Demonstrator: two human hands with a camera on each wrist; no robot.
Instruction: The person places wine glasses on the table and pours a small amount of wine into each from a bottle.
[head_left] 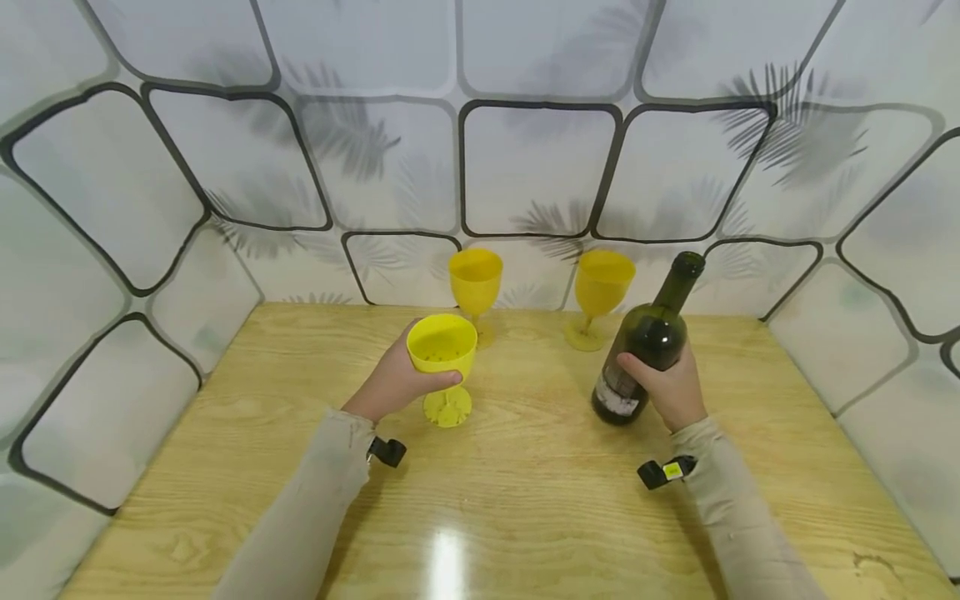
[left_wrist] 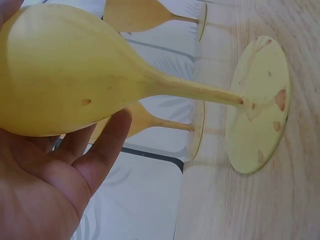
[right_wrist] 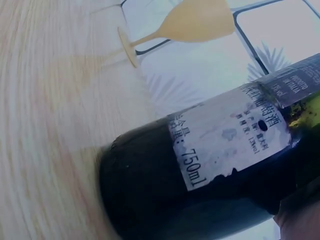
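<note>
My left hand (head_left: 397, 377) grips the bowl of a yellow wine glass (head_left: 459, 360), thumb across its near side. In the left wrist view the glass's stem and round foot (left_wrist: 262, 112) show brownish spots, with the foot right at the wooden tabletop. Small specks dot the inside of the bowl. On the right, my right hand (head_left: 673, 390) holds a dark green wine bottle (head_left: 651, 333) around its body. The bottle leans, its neck toward the upper right. Its white label (right_wrist: 225, 140) is worn and reads 750ml.
Two more yellow wine glasses stand upright near the wall, one behind the held glass (head_left: 476, 287) and one left of the bottle (head_left: 602, 287). The wooden table (head_left: 510, 500) meets a patterned wall (head_left: 540, 167) at the back and sides.
</note>
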